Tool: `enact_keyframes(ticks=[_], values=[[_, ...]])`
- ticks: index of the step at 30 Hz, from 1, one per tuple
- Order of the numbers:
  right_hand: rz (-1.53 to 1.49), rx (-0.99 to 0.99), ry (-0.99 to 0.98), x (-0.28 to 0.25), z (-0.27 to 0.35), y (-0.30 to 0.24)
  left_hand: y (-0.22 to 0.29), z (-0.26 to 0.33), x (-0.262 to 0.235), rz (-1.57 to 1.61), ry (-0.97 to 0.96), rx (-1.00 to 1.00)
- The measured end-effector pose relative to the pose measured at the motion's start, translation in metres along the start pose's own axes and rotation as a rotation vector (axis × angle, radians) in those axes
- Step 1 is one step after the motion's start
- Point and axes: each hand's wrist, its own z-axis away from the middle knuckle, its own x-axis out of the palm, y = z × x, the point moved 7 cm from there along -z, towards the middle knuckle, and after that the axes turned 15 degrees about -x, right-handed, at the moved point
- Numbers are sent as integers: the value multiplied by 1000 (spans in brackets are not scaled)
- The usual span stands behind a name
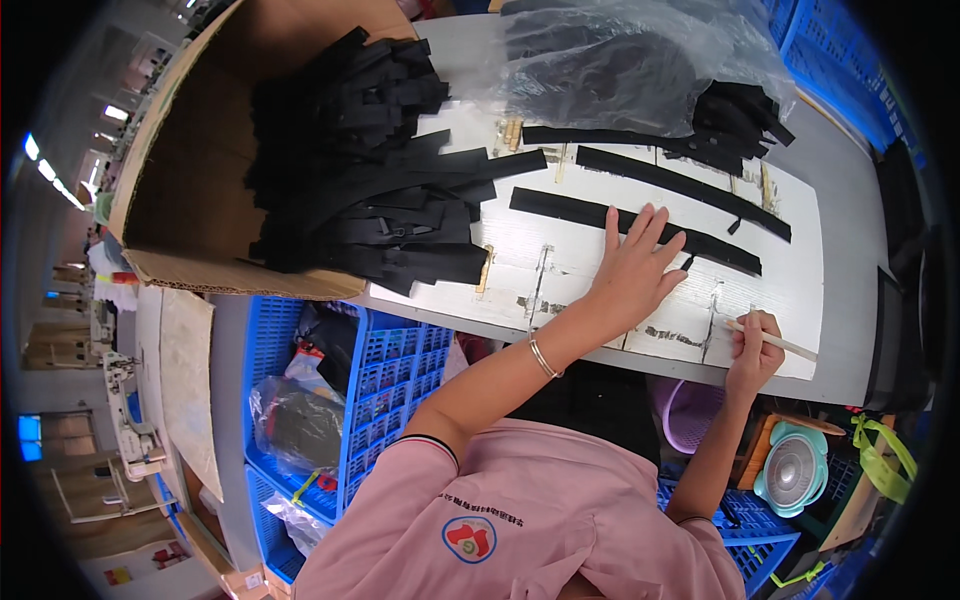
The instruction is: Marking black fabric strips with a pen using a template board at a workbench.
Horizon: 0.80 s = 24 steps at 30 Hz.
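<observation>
The left hand (632, 268) lies flat, fingers spread, on a long black strip (600, 215), while the right hand (752, 345) grips a thin wooden stick (775, 342).

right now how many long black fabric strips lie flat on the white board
3: nearest strip under the left hand, middle strip, farthest strip by the clear plastic bag. More may hide under it.

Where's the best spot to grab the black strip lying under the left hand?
Probably its free left end: the strip lies flat on the white board, and the left hand presses its middle. Come from the left and pinch that end's edge.
</observation>
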Motion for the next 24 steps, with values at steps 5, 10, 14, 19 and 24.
enact_keyframes(ticks=[5,10,14,19,24], values=[[0,34,-40,3,-1,0,-29,37,-35,107,125,-73],[12,46,-36,7,-4,-5,-88,86,-115,-155,422,-238],[-3,54,-51,11,-3,-4,-140,93,-166,-310,644,-356],[30,54,-59,8,-2,-3,-119,85,-175,-255,609,-162],[29,28,-51,7,-3,-2,-65,66,-102,12,266,-17]])
